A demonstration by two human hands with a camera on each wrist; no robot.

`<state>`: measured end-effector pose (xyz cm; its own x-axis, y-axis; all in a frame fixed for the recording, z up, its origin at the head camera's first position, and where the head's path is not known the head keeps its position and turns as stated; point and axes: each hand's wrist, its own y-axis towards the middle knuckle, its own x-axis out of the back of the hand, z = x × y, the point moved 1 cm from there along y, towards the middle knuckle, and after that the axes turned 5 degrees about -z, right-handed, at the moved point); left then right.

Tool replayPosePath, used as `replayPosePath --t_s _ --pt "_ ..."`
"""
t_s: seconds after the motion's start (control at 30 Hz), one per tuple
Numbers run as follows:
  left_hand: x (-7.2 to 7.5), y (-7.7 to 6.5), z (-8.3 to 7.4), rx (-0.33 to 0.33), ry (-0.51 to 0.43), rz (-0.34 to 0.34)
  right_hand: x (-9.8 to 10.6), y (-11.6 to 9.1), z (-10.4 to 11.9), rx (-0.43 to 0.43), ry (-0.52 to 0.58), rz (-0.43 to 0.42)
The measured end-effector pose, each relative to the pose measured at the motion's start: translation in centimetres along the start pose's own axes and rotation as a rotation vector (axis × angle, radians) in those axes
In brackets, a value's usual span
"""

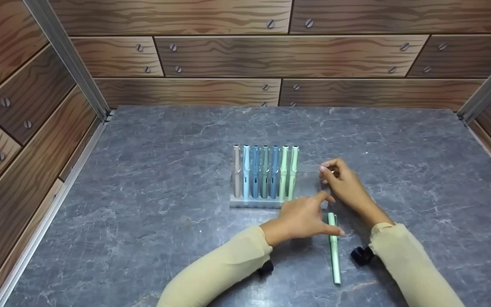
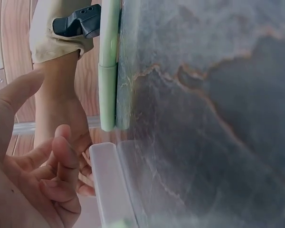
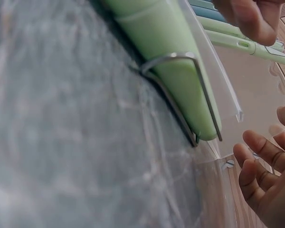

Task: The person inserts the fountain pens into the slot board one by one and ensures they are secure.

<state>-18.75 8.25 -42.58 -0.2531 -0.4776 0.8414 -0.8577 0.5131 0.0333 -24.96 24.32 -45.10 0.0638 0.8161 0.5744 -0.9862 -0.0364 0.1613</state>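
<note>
In the head view, a clear pen stand (image 1: 245,204) holds several pens side by side: one greyish-brown, then blues, a dark green and two light green pens (image 1: 284,170) at its right end. A capped light green pen (image 1: 334,256) lies on the table in front of the stand; its metal clip (image 3: 173,56) shows close up in the right wrist view. My left hand (image 1: 303,216) hovers over this pen's cap end, thumb stretched across it, fingers loosely bent around nothing. My right hand (image 1: 345,183) pinches the stand's right edge between thumb and forefinger, its other fingers (image 3: 263,152) hanging loose.
The table (image 1: 143,204) has a dark grey marbled top. Wood-patterned panels (image 1: 288,55) close off its back and sides, with metal posts (image 1: 68,59) at the corners. Black wrist devices (image 1: 362,256) stick out under both sleeves, near the loose pen.
</note>
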Motion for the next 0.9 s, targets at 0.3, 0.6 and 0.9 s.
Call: replayPosePath --t_s 0.3,0.6,0.9 --pt "-0.9 0.4 0.0 0.05 0.041 0.091 -0.1 0.0 0.2 -0.011 0.033 -0.007" --pt "-1.4 0.7 -0.1 0.05 0.095 0.12 0.0 -0.1 0.1 -0.028 0.044 0.0" --pt "-1.8 1.0 -0.5 0.048 0.14 0.144 -0.1 -0.1 0.1 -0.013 0.049 -0.01"
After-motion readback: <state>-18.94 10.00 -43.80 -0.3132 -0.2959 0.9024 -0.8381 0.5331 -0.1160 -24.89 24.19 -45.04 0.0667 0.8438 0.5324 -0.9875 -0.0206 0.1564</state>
